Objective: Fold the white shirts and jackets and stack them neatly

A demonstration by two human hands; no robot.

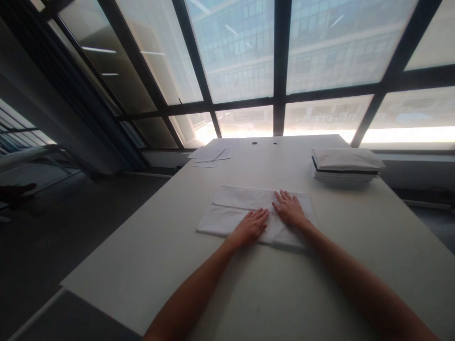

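Note:
A folded white cloth (pixel 227 215) lies flat on the white table in front of me, with a fold edge running across its middle. My left hand (pixel 251 226) rests palm down near the cloth's centre, fingers stretched out toward the right. Just to its right and a little farther off, my right hand (pixel 287 207) is also laid flat on the cloth, fingers spread and pointing up and left. Neither hand grips anything. Parts of the cloth beneath both hands and the right forearm are hidden.
At the back right of the table (pixel 142 265) sits a stack of folded cloths (pixel 346 161), white with one dark layer. Loose sheets of paper (pixel 211 154) lie at the back left edge. Large windows (pixel 241 57) with dark frames stand behind the table.

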